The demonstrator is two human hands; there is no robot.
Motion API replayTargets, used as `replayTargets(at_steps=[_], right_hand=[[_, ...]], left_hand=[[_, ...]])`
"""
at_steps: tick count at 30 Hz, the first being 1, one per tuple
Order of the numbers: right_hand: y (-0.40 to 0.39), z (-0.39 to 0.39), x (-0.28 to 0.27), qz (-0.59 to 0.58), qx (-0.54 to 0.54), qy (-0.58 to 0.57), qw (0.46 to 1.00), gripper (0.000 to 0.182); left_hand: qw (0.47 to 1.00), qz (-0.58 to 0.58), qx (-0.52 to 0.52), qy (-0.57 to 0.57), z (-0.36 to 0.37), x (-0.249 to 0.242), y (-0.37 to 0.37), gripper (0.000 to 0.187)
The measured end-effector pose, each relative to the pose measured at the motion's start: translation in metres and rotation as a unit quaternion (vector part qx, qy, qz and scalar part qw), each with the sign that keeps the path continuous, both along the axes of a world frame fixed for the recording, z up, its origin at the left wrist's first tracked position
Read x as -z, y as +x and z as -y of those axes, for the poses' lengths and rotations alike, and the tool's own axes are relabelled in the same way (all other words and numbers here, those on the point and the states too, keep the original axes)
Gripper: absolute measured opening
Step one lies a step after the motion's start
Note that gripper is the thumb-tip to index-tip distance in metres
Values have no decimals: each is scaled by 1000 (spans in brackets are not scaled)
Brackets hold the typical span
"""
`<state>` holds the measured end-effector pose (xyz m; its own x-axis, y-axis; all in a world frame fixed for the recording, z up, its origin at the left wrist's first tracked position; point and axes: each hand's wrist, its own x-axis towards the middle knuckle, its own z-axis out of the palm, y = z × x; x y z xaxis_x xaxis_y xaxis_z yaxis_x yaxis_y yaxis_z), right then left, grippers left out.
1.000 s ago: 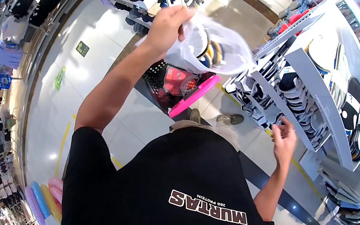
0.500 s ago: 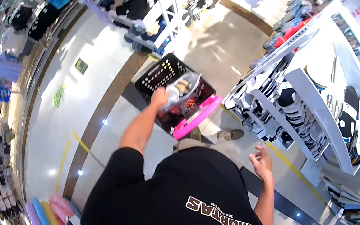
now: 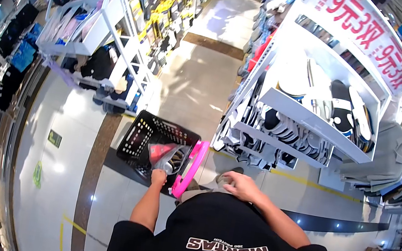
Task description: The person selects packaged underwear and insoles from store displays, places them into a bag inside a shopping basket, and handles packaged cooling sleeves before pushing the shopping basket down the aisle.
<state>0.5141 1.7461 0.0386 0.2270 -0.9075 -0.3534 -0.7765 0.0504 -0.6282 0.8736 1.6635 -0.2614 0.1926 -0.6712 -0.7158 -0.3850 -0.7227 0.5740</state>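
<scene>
My left hand (image 3: 159, 177) is closed on the edge of a clear plastic bag (image 3: 165, 160) at the near side of a black shopping basket (image 3: 141, 134). Inside the bag, reddish and round metallic-looking items show, too small to name. A bright pink handle (image 3: 191, 169) stands along the basket's right side. To the right of that handle, my right hand (image 3: 240, 185) hangs in front of my body with its fingers loosely curled and apart, holding nothing visible.
A white rack (image 3: 315, 119) of slippers, under a red-lettered sign (image 3: 365, 33), stands close on the right. Another white rack (image 3: 105, 14) is at the upper left. Between them runs a tiled aisle (image 3: 194, 73). Grey clothes (image 3: 390, 151) hang at the far right.
The view has turned and shifted, so the basket sits lower in it. My right hand has moved inward toward the basket. My left hand still grips the bag, now lower against the basket.
</scene>
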Motion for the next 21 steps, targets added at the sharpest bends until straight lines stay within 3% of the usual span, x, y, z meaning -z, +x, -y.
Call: replayTargets(at_steps=[5, 8, 10, 12, 15, 16, 17, 18, 19, 20, 21], right_hand=[[66, 44, -22, 50, -72, -239, 967, 40], [93, 70, -27, 86, -133, -357, 921, 42], [101, 83, -7, 26, -186, -345, 919, 35], [106, 91, 11, -60, -248, -288, 923, 34], [114, 96, 11, -99, -235, -267, 929, 41], [116, 97, 7, -124, -244, -241, 931, 45], [115, 98, 21, -105, -234, -292, 921, 45], [111, 99, 33, -18, -195, -312, 930, 39], [107, 100, 46, 72, -162, -334, 926, 37], [107, 90, 19, 120, -127, -376, 910, 37], [106, 94, 30, 59, -167, -375, 910, 32]], left_hand=[[960, -175, -178, -127, 12, -55, -28, 13], [912, -270, -227, -208, 23, -147, -44, 14], [887, -306, -199, -282, 31, -209, -51, 14], [855, -326, -118, -385, 36, -279, -63, 13], [794, -350, -7, -497, 24, -387, -90, 15], [746, -344, 77, -565, 21, -415, -94, 16], [718, -372, 133, -573, 16, -441, -97, 16], [648, -391, 192, -625, 14, -468, -105, 16], [618, -385, 245, -640, 8, -498, -108, 19], [580, -409, 284, -645, 2, -520, -115, 22], [538, -424, 314, -657, -5, -541, -121, 22]])
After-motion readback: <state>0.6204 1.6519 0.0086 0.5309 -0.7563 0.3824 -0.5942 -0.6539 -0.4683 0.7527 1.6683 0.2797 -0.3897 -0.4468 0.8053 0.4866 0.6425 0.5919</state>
